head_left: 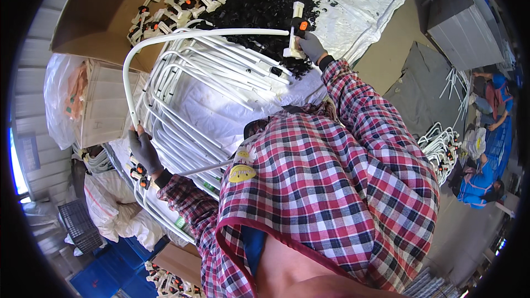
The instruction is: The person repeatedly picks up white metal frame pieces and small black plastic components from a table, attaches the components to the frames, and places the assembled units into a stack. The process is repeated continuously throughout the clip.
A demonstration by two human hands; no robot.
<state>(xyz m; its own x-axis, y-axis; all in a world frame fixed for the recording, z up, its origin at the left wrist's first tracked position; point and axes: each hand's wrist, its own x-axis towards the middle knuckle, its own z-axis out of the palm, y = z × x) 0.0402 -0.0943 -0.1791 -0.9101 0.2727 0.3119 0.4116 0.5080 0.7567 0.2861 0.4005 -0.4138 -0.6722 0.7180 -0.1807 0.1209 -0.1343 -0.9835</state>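
Observation:
My left hand, in a grey glove with bare fingertips, is closed around the lower end of a long bent white tube. From there the tube rises, curves over and runs right. Its far end meets a white plastic bracket with a black and orange knob; whether it sits inside the bracket I cannot tell. My right hand, gloved in the same way, grips this bracket from the right. Below the raised tube lie many similar bent white tubes in a stack, some with black pieces on them.
Small black parts are heaped beyond the stack on a white sheet. A cardboard box with more brackets stands far left. A white crate is at left. People in blue sit at the far right near bundled tubes.

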